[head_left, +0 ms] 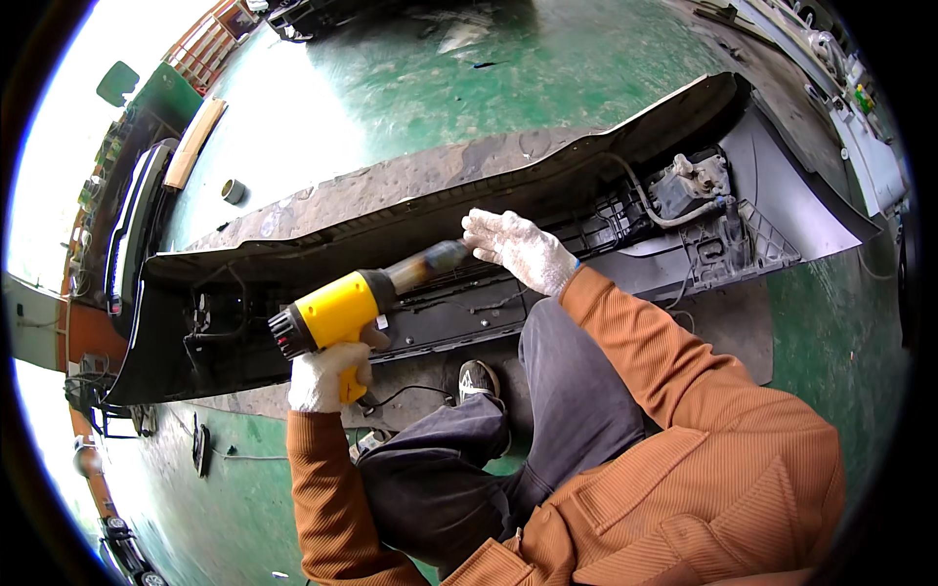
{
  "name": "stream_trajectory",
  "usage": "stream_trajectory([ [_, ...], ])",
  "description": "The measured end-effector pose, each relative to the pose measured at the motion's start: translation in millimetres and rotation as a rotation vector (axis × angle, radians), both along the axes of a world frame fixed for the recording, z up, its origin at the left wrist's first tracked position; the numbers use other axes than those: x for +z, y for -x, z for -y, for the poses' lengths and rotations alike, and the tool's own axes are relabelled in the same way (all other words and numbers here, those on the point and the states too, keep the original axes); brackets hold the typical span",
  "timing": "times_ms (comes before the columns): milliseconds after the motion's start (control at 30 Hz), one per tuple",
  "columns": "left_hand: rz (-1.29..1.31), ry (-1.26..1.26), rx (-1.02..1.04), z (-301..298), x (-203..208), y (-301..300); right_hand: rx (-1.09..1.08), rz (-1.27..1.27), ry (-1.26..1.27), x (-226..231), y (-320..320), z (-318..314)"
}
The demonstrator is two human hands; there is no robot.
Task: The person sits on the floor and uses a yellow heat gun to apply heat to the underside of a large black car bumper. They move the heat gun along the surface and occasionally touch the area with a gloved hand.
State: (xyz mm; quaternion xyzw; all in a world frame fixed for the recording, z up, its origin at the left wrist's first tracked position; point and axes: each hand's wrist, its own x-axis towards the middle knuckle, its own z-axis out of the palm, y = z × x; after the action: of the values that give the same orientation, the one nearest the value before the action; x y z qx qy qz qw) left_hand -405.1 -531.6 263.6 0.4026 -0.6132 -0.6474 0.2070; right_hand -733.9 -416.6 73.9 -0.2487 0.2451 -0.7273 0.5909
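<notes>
My left hand (320, 379), in a white glove, is wrapped round the handle of a yellow and black heat gun (338, 311). Its long metal nozzle points right and away, over the hollow of a large dark car bumper (430, 334) that lies inner side up across the floor before me. My right hand (523, 252), gloved too, is stretched flat just beyond the nozzle tip, over the bumper, fingers extended and holding nothing. Whether it touches the bumper I cannot tell. Toward the bumper's right end sits a grey pump-like unit (692, 186) with a hose and brackets.
Under the bumper is a worn grey mat (440, 161) on the green floor (459, 83). A black cord (415, 389) runs beside my shoe (479, 381). A small round can (233, 190) stands far left, near another bumper (137, 230). Car parts (860, 146) lie along the far right.
</notes>
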Motion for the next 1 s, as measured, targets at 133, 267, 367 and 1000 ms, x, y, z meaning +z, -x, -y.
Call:
stream_trajectory([
  [133,0.009,0.012,0.024,1,0,-7,-0.023,-0.307,-0.06,6,1,-1],
  [267,0.036,0.022,0.026,0,1,-3,-0.128,-0.933,-0.079,13,2,-10],
  [367,0.066,0.047,0.014,-4,8,-10,-0.303,-1.402,-0.01,23,3,-11],
  [1000,0.187,0.064,-0.18,-6,18,-8,-0.226,-2.276,-0.166,47,-2,2],
])
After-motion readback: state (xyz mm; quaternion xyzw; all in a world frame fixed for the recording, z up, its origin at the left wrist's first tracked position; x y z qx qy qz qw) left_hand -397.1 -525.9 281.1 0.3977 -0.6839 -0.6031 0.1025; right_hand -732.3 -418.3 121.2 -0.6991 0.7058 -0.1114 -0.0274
